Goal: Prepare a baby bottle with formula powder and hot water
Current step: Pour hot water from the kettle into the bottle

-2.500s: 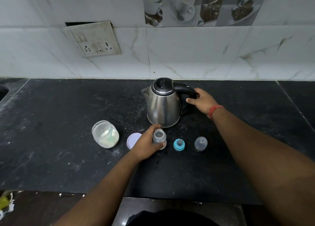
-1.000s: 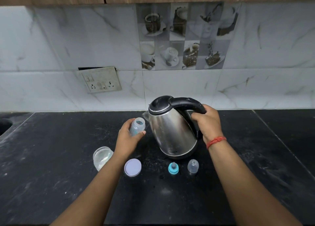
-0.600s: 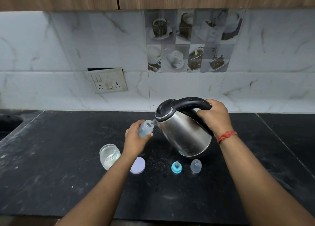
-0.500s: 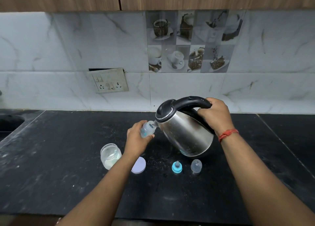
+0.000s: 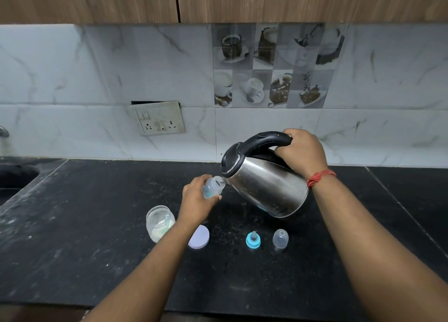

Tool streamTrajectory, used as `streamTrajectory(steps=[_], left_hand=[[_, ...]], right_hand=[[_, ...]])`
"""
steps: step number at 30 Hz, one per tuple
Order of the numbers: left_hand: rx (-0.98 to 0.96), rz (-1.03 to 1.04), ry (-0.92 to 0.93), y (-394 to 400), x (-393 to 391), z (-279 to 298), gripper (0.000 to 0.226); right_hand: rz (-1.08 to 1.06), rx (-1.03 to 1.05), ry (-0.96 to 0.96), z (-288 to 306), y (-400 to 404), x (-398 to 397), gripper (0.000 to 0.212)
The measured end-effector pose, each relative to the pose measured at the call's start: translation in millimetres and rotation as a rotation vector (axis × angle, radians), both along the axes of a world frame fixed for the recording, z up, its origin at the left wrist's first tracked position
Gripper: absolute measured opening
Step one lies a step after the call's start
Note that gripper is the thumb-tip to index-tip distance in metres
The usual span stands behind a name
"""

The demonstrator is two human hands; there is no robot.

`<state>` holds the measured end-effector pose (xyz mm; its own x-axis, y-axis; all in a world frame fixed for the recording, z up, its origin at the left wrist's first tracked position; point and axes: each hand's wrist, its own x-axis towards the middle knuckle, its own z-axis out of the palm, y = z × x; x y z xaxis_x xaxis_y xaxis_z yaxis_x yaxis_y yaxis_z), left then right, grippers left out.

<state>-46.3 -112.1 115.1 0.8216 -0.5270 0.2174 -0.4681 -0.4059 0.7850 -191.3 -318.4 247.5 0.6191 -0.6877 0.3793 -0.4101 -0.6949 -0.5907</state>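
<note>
**Pour in progress: kettle spout at bottle mouth**

Left hand (image 5: 197, 201) is wrapped round the bottle (image 5: 212, 187), fingers curled on the lower body, neck left free. Bottle is held above the table (image 5: 72, 224), tilted toward the kettle (image 5: 264, 188), mouth touching or just under the spout — can't tell which. Right hand (image 5: 301, 152) is closed round the black handle at its rear end, kettle tipped forward and clear of the table.

Handling, my read:
- Bottle: small, light, thin clear plastic. Probably warms fast with hot water, so grip low and keep fingers off the neck.
- Kettle: steel, likely heavy if full and hot on the body — handle only. Narrow bottle mouth means a slow tilt, or it splashes onto the left hand.

Water level in the bottle isn't readable.

Still on the table: powder jar (image 5: 160, 223) by the left forearm, its lid (image 5: 201, 238) beside it, teal nipple ring (image 5: 253, 241) and clear cap (image 5: 280, 238) below the kettle. 2 parts left to fit.
</note>
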Motion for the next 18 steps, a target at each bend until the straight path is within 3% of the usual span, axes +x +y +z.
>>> streamTrajectory(steps=[18], left_hand=[[-0.001,-0.055,0.008,0.3,-0.8,5.1,0.056]], right_hand=[[-0.002,-0.187,0.086,31.3,9.7,8.5,0.012]])
